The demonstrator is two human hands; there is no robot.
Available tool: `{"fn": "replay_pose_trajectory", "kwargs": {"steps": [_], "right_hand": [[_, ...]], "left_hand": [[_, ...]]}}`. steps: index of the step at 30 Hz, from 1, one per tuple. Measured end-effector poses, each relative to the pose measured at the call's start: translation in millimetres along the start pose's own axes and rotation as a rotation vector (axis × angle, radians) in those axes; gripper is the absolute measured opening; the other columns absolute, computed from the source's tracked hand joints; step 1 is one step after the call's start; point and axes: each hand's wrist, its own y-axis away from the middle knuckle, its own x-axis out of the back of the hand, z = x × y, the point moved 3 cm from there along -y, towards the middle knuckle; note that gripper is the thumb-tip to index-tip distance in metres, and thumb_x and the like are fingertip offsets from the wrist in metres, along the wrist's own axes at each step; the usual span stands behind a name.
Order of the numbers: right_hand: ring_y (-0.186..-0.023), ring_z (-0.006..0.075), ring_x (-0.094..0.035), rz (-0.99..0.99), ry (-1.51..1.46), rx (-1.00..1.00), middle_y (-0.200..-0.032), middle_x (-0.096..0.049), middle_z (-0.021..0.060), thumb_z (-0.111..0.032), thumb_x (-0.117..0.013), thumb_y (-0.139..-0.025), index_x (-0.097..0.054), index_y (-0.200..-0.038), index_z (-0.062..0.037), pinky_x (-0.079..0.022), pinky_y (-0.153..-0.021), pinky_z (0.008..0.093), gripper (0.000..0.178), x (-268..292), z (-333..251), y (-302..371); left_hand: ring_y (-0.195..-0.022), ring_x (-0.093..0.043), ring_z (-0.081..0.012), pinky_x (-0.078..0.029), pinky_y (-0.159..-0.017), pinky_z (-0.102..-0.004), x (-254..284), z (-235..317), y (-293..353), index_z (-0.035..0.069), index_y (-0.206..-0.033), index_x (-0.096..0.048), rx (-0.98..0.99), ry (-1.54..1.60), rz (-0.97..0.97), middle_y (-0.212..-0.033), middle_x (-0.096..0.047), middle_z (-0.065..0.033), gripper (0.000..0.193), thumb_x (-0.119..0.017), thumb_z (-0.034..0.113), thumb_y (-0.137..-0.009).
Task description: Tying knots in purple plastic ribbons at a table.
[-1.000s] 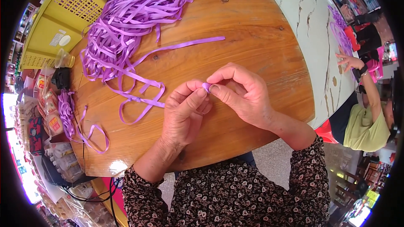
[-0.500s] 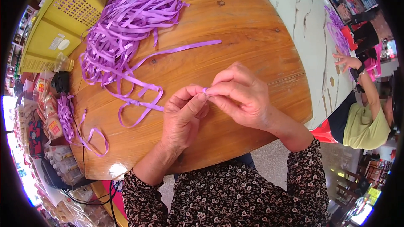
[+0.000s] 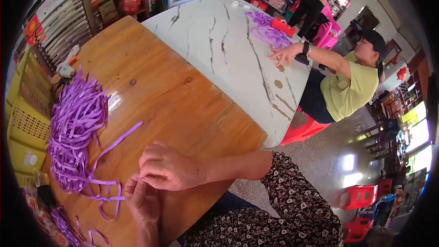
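Over the near part of the wooden table (image 3: pixel 178 105), my two hands meet fingertip to fingertip. My left hand (image 3: pixel 144 203) is closed in a pinch on a purple ribbon (image 3: pixel 112 199), whose loop comes out on its left side. My right hand (image 3: pixel 171 167) pinches at the same spot, its fingers bent and pressed together. Only a tiny bit of ribbon shows between the fingertips; the rest there is hidden. Left of my hands lies a large tangled heap of purple ribbon (image 3: pixel 75 132), with one loose end (image 3: pixel 128 132) stretching out across the wood.
A yellow plastic basket (image 3: pixel 29 121) stands beyond the heap at the left edge. A white marbled table (image 3: pixel 196 32) adjoins the wooden one. There a person in a yellow-green top (image 3: pixel 350 84) sits with a hand near more purple ribbon (image 3: pixel 270 34). Red stools (image 3: pixel 361 196) stand at the right.
The view has swung up and to the right, so the marbled table and the seated person show more fully. My hands still pinch together at the ribbon.
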Motion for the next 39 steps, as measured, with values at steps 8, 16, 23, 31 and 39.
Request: {"fn": "replay_pose_trajectory", "kwargs": {"steps": [8, 16, 23, 31, 39], "right_hand": [[-0.079, 0.0255, -0.052, -0.004, -0.031, -0.018, -0.081, -0.053, 0.005, -0.012, -0.065, -0.078, -0.057, -0.08, -0.0084, -0.041, -0.073, 0.036, 0.008, -9.6, 4.3, 2.1], [-0.082, 0.0221, -0.053, -0.077, 0.239, 0.164, -0.086, -0.052, 0.0034, -0.015, -0.061, -0.078, -0.062, -0.09, -0.0088, -0.041, -0.073, 0.0366, 0.014, 3.1, -4.6, 0.0], [-0.082, 0.0237, -0.05, -0.065, 0.09, 0.097, -0.082, -0.051, 0.0048, -0.016, -0.061, -0.076, -0.057, -0.075, -0.0089, -0.039, -0.074, 0.0363, 0.008, 0.2, 4.0, 1.8], [-0.076, 0.0252, -0.05, -0.012, 0.02, 0.133, -0.078, -0.049, 0.0054, -0.006, -0.067, -0.068, -0.054, -0.072, -0.0077, -0.041, -0.069, 0.038, 0.014, 2.2, -0.3, 2.6], [-0.075, 0.0199, -0.054, 0.032, -0.331, -0.206, -0.078, -0.054, 0.0045, -0.004, -0.067, -0.075, -0.056, -0.075, -0.0048, -0.045, -0.067, 0.0308, 0.011, -5.4, 4.4, 5.2]], "left_hand": [[-0.086, -0.062, -0.0197, -0.051, -0.081, -0.0332, -6.5, 4.2, 1.3, 0.001, -0.093, -0.057, -0.076, 0.013, 0.051, -0.092, -0.063, -0.0108, 0.012, -0.062, 0.01, -0.086], [-0.082, -0.062, -0.0184, -0.05, -0.08, -0.0305, -1.7, 3.2, 0.0, -0.001, -0.092, -0.058, -0.031, -0.015, 0.054, -0.088, -0.064, -0.0105, 0.012, -0.061, 0.008, -0.085], [-0.077, -0.062, -0.017, -0.051, -0.077, -0.0295, 3.0, 2.7, -1.3, -0.003, -0.09, -0.059, -0.03, -0.065, 0.062, -0.085, -0.064, -0.0108, 0.01, -0.057, 0.006, -0.087], [-0.08, -0.063, -0.0196, -0.053, -0.076, -0.0314, -10.1, 3.9, 0.4, -0.004, -0.093, -0.059, 0.068, -0.038, 0.087, -0.086, -0.064, -0.0124, 0.011, -0.056, 0.005, -0.087], [-0.092, -0.062, -0.0229, -0.051, -0.084, -0.0352, -8.9, 7.0, 5.9, -0.005, -0.097, -0.058, 0.015, -0.054, 0.081, -0.098, -0.063, -0.0155, 0.013, -0.056, 0.005, -0.088]]}}
